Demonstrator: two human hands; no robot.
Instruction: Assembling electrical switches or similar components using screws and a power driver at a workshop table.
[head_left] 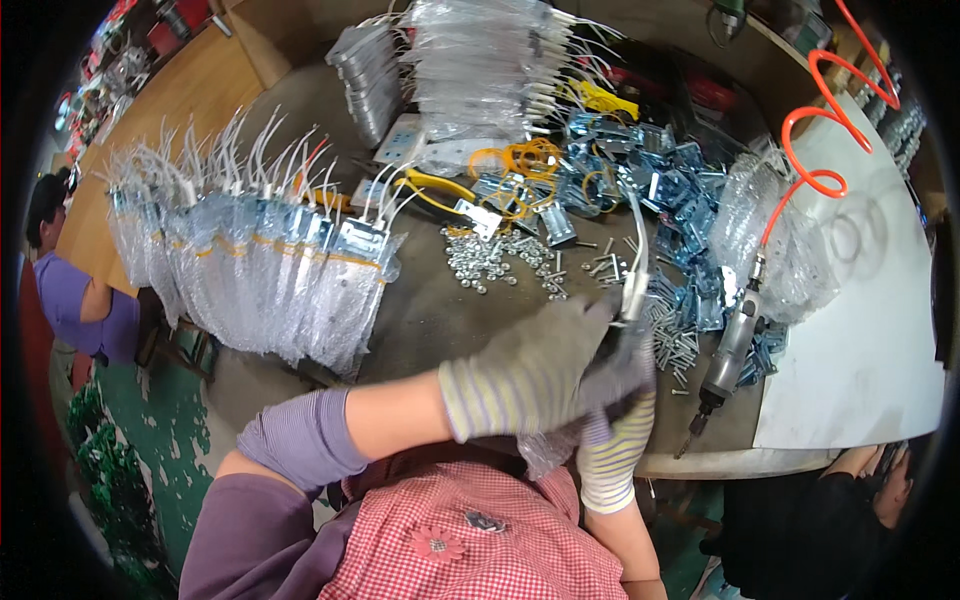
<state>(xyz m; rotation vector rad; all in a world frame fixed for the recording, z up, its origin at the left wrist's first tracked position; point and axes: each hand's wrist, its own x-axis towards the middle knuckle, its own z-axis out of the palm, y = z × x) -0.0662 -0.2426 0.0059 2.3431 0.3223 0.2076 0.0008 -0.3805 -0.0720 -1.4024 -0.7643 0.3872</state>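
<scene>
In striped, grey-palmed work gloves, my left hand (525,365) and my right hand (620,435) meet at the near edge of the table. Between them is a wired part with white leads (634,285) pointing away from me. Clear plastic wrap (546,452) hangs below the left hand. Both hands are closed round this part, and the fingers hide most of it and are partly blurred. Just beyond lie loose screws (675,340), a pile of small nuts (485,258) and blue-silver metal brackets (690,215).
A pneumatic screwdriver (735,345) on a red coiled hose (815,115) lies to the right. Bubble-wrapped wired parts (250,265) stand in a row at left; more wrapped parts (475,75) are stacked behind. Yellow-handled pliers (440,185) and orange rubber bands (530,158) lie mid-table. Other people sit nearby.
</scene>
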